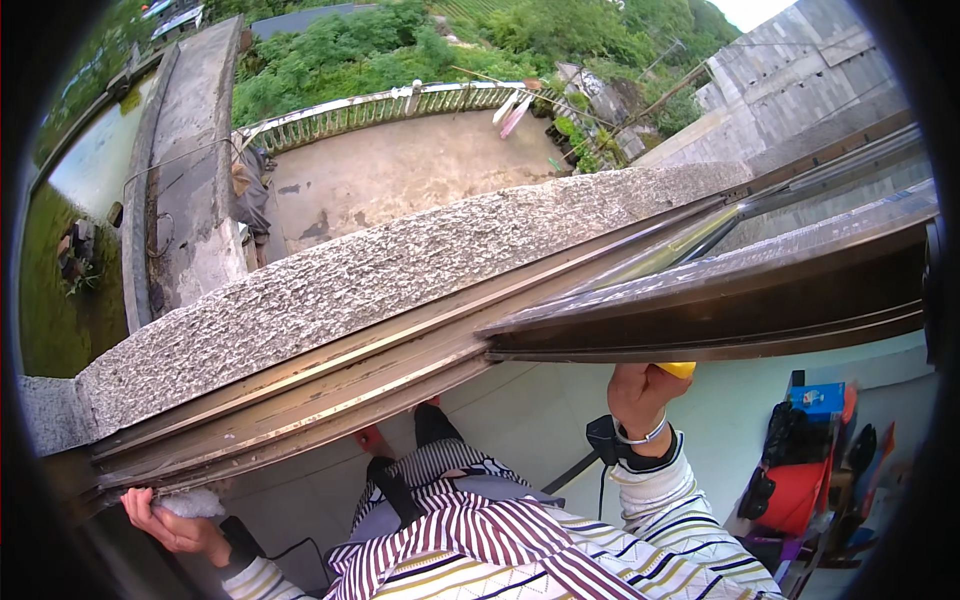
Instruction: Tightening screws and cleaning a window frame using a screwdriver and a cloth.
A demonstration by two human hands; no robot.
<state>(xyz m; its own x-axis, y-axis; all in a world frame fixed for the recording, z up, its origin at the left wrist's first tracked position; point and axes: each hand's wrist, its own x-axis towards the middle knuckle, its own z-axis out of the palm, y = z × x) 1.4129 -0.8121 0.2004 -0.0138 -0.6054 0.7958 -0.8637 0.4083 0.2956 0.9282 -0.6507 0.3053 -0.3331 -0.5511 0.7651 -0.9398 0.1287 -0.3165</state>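
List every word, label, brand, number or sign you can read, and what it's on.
None readable.
Blue box: small pale mark, too small to read.
White wad in the left hand: no text shows.
Yellow thing at the right hand: no text shows.
Window track: no text I can make out.

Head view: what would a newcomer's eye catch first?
Likely the pale, rough ledge sweeping across the middle, beyond the brown window track. At lower left, the left hand holds a whitish wad; right of centre, the right hand is at a yellow thing, partly hidden by the dark frame.
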